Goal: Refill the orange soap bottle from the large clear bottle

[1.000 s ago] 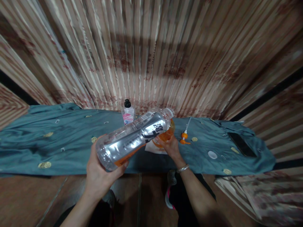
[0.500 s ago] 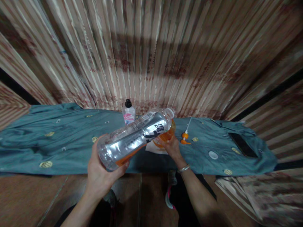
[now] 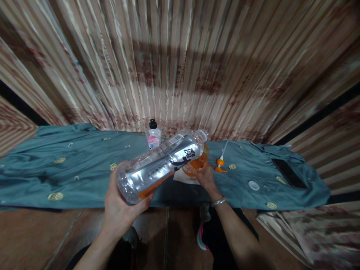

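My left hand [image 3: 123,200] is wrapped round the base of a large clear plastic bottle [image 3: 161,165] with a silver and orange label. The bottle lies tilted, its uncapped neck up and to the right, over an orange bottle [image 3: 198,162]. My right hand [image 3: 206,176] grips that orange bottle, which stands on a white sheet [image 3: 182,177]. The clear bottle hides much of the orange one, and its opening is out of sight. To the right, an orange pump top [image 3: 220,162] with its tube lies on the cloth.
Behind stands a small bottle [image 3: 153,137] with a black cap and pink label. A clear round cap [image 3: 253,185] and a black phone [image 3: 288,172] lie to the right on the green cloth [image 3: 84,161]. Striped curtains [image 3: 180,67] hang behind and at the sides.
Almost nothing differs. Both hands keep their holds, and the clear bottle stays at the same tilt; the whole view has shifted very slightly.
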### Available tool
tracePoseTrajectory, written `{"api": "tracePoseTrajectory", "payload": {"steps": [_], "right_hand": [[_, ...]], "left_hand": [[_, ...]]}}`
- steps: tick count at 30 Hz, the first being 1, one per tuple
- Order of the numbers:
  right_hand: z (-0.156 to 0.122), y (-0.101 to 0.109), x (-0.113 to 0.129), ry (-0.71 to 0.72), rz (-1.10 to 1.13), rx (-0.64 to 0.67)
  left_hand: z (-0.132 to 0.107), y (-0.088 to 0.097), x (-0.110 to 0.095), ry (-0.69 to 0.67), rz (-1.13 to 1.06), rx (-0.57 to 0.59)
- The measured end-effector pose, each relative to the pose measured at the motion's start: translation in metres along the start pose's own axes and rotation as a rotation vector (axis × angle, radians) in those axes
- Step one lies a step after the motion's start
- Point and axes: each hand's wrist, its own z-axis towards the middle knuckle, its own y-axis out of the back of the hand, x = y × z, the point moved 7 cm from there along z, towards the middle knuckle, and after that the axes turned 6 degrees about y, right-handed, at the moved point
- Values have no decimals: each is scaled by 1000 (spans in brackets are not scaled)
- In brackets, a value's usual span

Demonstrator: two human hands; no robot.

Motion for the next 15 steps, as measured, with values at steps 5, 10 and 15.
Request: {"api": "tracePoseTrajectory", "payload": {"steps": [5,10,15], "right_hand": [[0,-1,1,6,-33,1],[0,-1,-3,7,-35,-5],[1,-2,-4,124,-83,18]], "left_hand": [[-2,1,0,-43,9,-36],[1,1,4,-32,11,25],[-1,2,0,-4,-24,-46]]}}
